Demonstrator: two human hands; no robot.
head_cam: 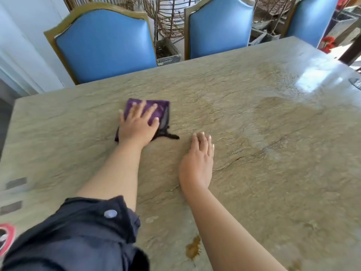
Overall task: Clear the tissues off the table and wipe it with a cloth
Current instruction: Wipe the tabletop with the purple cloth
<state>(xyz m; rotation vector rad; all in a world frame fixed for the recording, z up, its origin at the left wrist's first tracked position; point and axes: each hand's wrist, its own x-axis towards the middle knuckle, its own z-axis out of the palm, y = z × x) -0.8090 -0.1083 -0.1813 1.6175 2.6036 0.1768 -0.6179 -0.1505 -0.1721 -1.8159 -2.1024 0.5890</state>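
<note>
A folded purple cloth lies on the beige stone table, left of centre. My left hand presses flat on it with fingers spread and straight, covering most of the cloth. My right hand rests palm down on the bare table top to the right of the cloth, fingers straight and together. No tissues show in this view.
Three blue upholstered chairs stand along the far edge. A wet sheen covers the table's right part. A brown stain sits near the front edge by my right forearm. A dark object peeks in at the right edge.
</note>
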